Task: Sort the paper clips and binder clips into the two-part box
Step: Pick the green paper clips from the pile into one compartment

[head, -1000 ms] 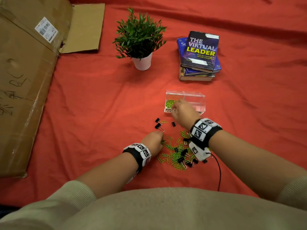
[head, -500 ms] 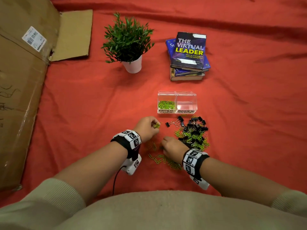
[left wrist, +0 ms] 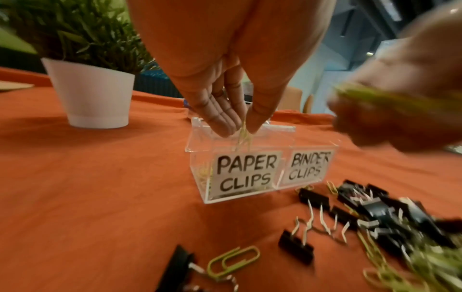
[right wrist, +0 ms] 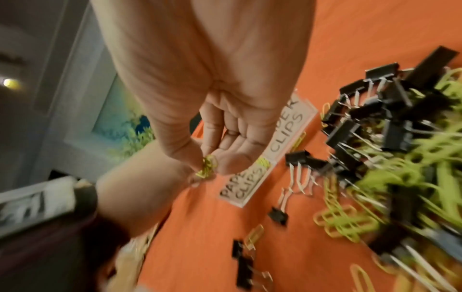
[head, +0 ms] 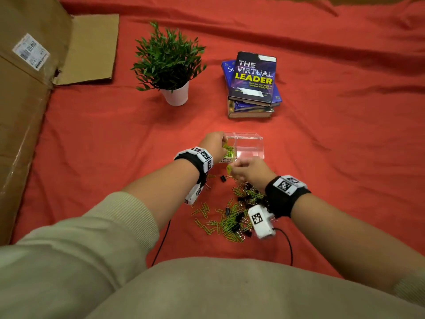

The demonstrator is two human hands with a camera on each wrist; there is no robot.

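The clear two-part box (head: 250, 143) stands on the red cloth, labelled PAPER CLIPS (left wrist: 243, 173) on the left and BINDER CLIPS (left wrist: 308, 168) on the right. Green paper clips (head: 230, 153) lie in the left part. My left hand (head: 224, 145) hovers over that part and pinches a few green clips (left wrist: 243, 136) that dangle into it. My right hand (head: 232, 168) is just in front of the box and pinches a small bunch of green clips (right wrist: 208, 168). A mixed pile of green paper clips and black binder clips (head: 234, 217) lies nearer me, under my right wrist.
A potted plant (head: 171, 65) and a stack of books (head: 253, 84) stand behind the box. Flattened cardboard (head: 27, 111) covers the left side. Loose binder clips (left wrist: 315, 197) lie right in front of the box. A black cable (head: 287, 245) runs from my right wrist.
My left hand has carried its clips from the cloth up over the paper clip part. My right hand has risen from the pile with clips and moved toward the box front.
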